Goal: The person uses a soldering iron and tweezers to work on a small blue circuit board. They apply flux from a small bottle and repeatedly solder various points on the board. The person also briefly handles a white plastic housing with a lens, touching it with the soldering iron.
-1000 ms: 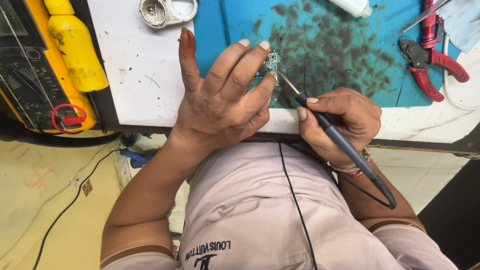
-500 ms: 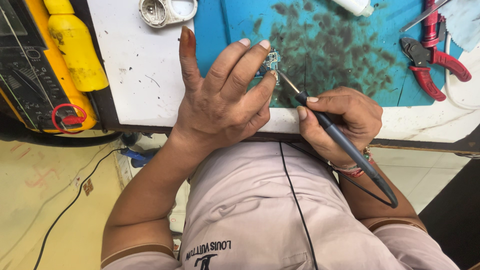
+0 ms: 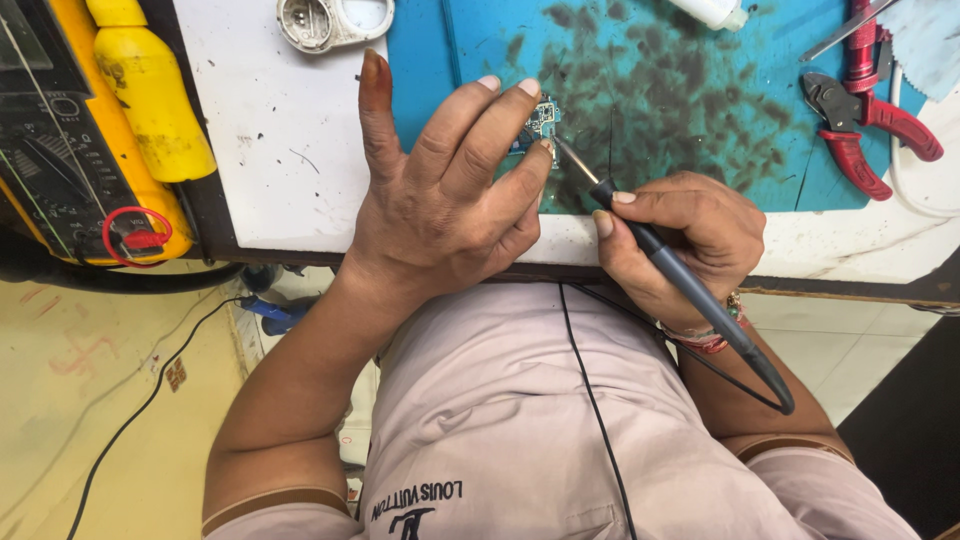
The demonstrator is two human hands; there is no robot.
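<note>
My left hand (image 3: 440,200) rests on the bench edge, its fingertips pinning a small circuit board (image 3: 541,119) against the stained blue mat (image 3: 660,90). Most of the board is hidden under those fingers. My right hand (image 3: 680,240) grips a dark soldering iron (image 3: 690,290) like a pen. The iron's thin metal tip touches the board's lower right edge, right beside my left fingertips. Its cord runs back over my lap.
Red-handled pliers (image 3: 865,130) lie at the mat's right. A yellow bottle (image 3: 150,90) and a yellow-and-black meter (image 3: 60,170) stand at the left. A round metal-and-white part (image 3: 330,20) sits at the top, a white bottle tip (image 3: 715,12) farther right.
</note>
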